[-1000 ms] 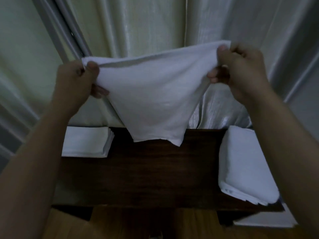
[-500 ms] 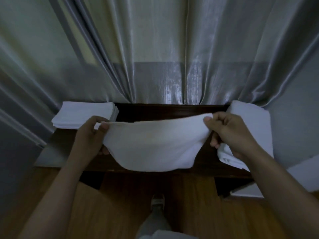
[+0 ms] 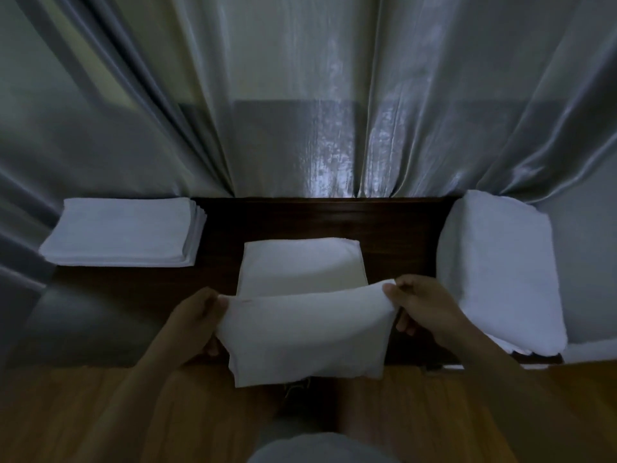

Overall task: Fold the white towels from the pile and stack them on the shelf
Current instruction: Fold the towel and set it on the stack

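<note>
A white towel [image 3: 302, 332] lies half on the dark wooden shelf [image 3: 317, 222], its far part flat and its near part hanging over the front edge. My left hand [image 3: 193, 319] pinches its near left corner. My right hand [image 3: 422, 307] pinches the near right corner. Both corners are lifted a little above the shelf. A neat stack of folded white towels [image 3: 123, 233] sits at the shelf's left end. A thick pile of white towels [image 3: 497, 272] rests at the right end.
Shiny grey curtains [image 3: 317, 111] hang right behind the shelf. A wooden floor [image 3: 83, 412] lies below the front edge. My knee [image 3: 317, 449] shows at the bottom middle.
The towel came down from in front of the curtain onto the shelf. Its far part now lies flat while both hands still hold the near corners, closer to me.
</note>
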